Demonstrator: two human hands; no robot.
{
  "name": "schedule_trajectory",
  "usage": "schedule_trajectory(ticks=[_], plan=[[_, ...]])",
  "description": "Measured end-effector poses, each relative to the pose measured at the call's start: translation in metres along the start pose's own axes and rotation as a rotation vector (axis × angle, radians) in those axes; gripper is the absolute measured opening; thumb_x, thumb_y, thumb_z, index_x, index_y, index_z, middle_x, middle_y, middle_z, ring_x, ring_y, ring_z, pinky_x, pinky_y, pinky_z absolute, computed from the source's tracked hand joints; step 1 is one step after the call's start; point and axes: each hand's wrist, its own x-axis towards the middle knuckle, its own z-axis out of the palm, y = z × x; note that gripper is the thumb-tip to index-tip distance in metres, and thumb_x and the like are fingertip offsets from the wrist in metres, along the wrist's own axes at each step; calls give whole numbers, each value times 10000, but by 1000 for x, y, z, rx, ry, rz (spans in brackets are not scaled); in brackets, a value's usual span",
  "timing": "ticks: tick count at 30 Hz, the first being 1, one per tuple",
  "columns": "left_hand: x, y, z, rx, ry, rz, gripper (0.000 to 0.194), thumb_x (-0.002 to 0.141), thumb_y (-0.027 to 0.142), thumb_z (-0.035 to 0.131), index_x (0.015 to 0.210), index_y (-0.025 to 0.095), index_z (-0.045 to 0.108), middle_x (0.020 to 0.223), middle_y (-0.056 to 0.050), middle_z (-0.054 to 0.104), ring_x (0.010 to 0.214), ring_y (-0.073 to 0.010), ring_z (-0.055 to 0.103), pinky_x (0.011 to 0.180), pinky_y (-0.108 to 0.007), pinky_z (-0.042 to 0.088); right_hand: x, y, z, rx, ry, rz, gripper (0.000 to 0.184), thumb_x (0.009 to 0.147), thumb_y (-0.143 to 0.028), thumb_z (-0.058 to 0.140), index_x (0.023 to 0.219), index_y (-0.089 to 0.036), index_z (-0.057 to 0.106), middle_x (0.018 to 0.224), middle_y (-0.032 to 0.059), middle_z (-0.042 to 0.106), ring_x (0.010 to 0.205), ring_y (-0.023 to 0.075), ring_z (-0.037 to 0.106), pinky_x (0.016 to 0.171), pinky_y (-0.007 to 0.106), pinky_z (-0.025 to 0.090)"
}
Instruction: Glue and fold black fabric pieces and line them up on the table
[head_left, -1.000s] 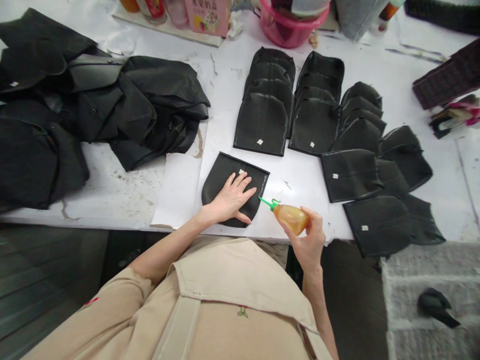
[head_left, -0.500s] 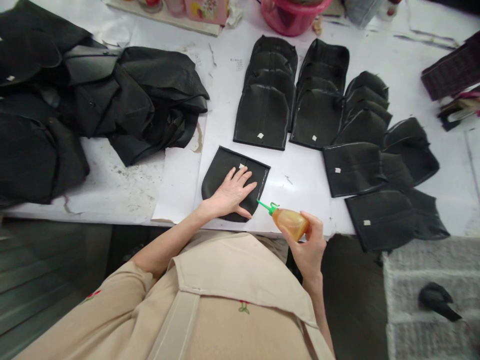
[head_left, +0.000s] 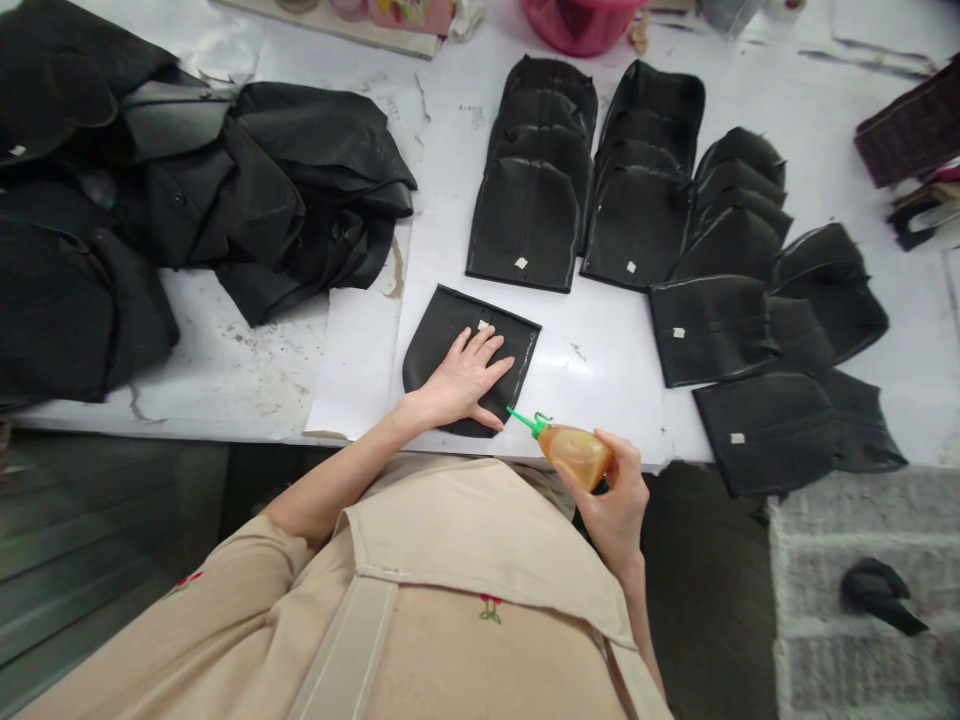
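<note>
A black leather-like piece (head_left: 439, 345), rounded on its near side and straight at the far edge, lies at the front of the white table. My left hand (head_left: 469, 380) rests flat on it with fingers spread. A small white tag shows just beyond the fingertips. My right hand (head_left: 615, 490) grips a squeeze bottle (head_left: 574, 452) of amber liquid, tilted so its thin green nozzle points left. The nozzle tip is at the piece's lower right edge, near my left thumb. A whitish, shiny line runs along that right edge.
Overlapping black pieces (head_left: 525, 220) with white tags lie in rows beyond and to the right. A loose heap of black pieces (head_left: 262, 190) covers the left. At the back stand a pink basin (head_left: 581, 25) and a board (head_left: 337, 30) bearing containers. Grey cloth (head_left: 825, 560) is at lower right.
The bottle's nozzle has moved slightly down and left along the piece's right edge, towards my left thumb. My left hand stays in place on the piece.
</note>
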Motion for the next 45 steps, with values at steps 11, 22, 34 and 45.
schedule_trajectory(ticks=[11, 22, 34, 45], plan=[[-5, -21, -5, -101, -31, 85, 949, 603, 516, 918, 1390, 129, 556, 1548, -255, 404, 1500, -393, 283, 1218, -580, 220, -7, 5, 1, 51, -15, 46, 537, 774, -427, 819, 1217, -241, 580, 1098, 62, 668, 996, 248, 664, 840, 395, 578], [-6, -22, 6, -95, 31, 88, 978, 575, 498, 937, 1399, 144, 547, 1540, -245, 417, 1493, -399, 295, 1220, -587, 213, -22, 2, -1, 74, -99, 111, 546, 772, -434, 814, 1228, -248, 578, 1112, 57, 666, 994, 253, 668, 871, 412, 588], [-6, -19, 2, -87, 5, 63, 970, 599, 502, 923, 1416, 152, 534, 1555, -240, 398, 1499, -383, 289, 1225, -582, 198, -38, 19, 19, 329, -10, 322, 618, 715, -417, 852, 1228, -222, 568, 1150, 88, 652, 1001, 249, 675, 831, 406, 604], [1, -4, 2, 45, -2, -9, 966, 667, 555, 869, 1450, 122, 505, 1559, -271, 377, 1484, -413, 298, 1204, -581, 213, -38, 29, 0, 384, 70, 368, 605, 673, -383, 883, 1187, -221, 606, 1118, 70, 642, 967, 253, 682, 812, 405, 601]])
